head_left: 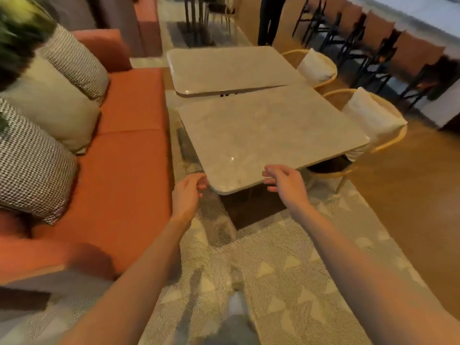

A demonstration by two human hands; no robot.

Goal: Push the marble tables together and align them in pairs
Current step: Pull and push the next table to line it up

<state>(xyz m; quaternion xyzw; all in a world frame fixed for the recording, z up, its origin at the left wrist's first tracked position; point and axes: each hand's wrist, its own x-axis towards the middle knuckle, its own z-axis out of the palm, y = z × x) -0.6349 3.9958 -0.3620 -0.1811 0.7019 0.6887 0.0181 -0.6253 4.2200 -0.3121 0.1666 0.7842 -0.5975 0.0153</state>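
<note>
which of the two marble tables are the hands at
The nearer marble table: both hands are at its near corner. The far marble table is beyond reach.

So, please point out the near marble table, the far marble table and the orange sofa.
near marble table (pixel 268 130): head view, middle of its top.
far marble table (pixel 229 68): head view, middle of its top.
orange sofa (pixel 132 100): head view, seat cushion.

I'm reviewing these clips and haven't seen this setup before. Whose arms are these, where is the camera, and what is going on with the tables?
There is no robot: a person wears a camera on the head, looking forward and down. The left hand and right hand reach the near corner of the near marble table, fingers loosely curled at its edge; a firm grip isn't clear. The far marble table touches it on the right but gaps on the left, so they are not aligned. An orange sofa runs along the left; wicker chairs stand on the right.
</note>
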